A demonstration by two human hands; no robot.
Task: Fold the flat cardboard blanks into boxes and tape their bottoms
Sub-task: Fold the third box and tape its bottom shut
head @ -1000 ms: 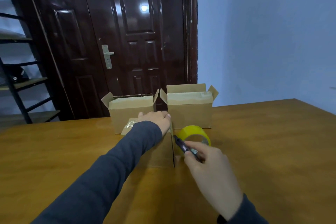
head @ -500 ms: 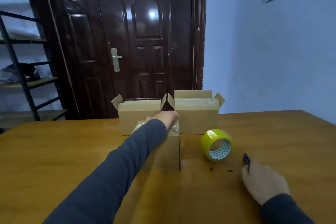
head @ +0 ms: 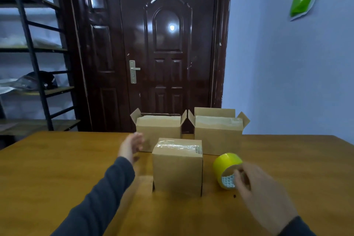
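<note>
Left hand [head: 132, 144] hangs open and blurred just left of the taped box [head: 177, 166], touching nothing; right hand [head: 262, 191] reaches the yellow tape roll [head: 227, 167] beside that box, fingers loosely curled at its core, grip unclear; two open-flapped boxes [head: 218, 132] stand behind on the wooden table [head: 57, 168].

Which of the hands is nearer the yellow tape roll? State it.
Right. The right hand is at the yellow tape roll, fingers at its core; the left hand hovers beyond the taped box.

Dark door [head: 164, 48], blue wall [head: 287, 74], shelving [head: 36, 59].
</note>
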